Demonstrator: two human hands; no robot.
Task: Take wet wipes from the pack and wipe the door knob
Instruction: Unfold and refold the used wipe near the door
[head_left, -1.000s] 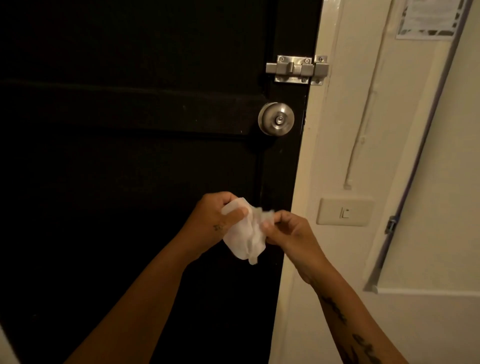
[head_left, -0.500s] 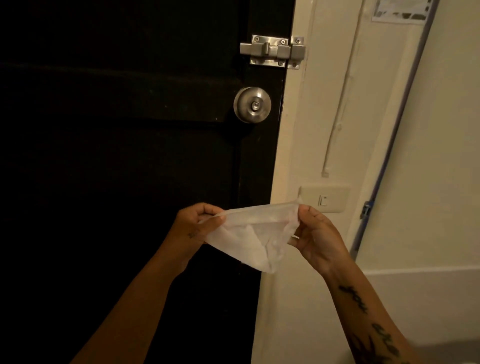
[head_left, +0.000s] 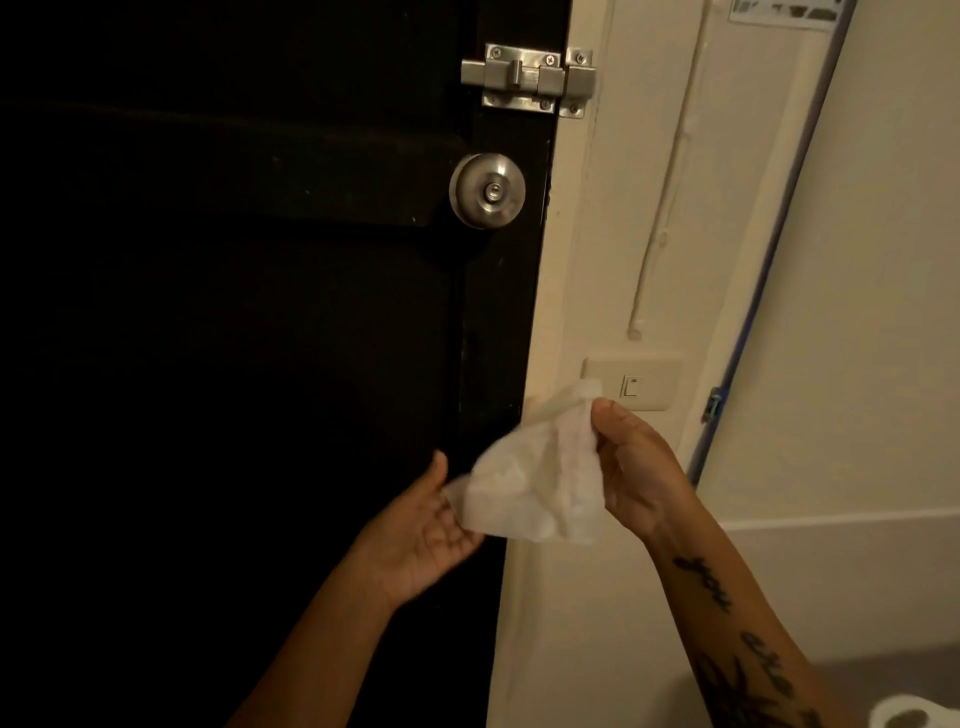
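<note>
Your left hand (head_left: 426, 535) has opened under the wet wipe (head_left: 535, 483) pinched by your right hand (head_left: 636, 467); next, carry it up to the door knob (head_left: 487, 190)

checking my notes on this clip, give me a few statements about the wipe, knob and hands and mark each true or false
1. The right hand pinches the wet wipe at its upper corner. True.
2. The wipe is pressed against the door knob. False: it hangs well below the knob, apart from it.
3. The slide bolt sits above the knob. True.
4. The left hand grips the knob. False: it is open under the wipe's lower edge.
5. The light switch is on the door. False: it is on the wall beside the frame.
</note>
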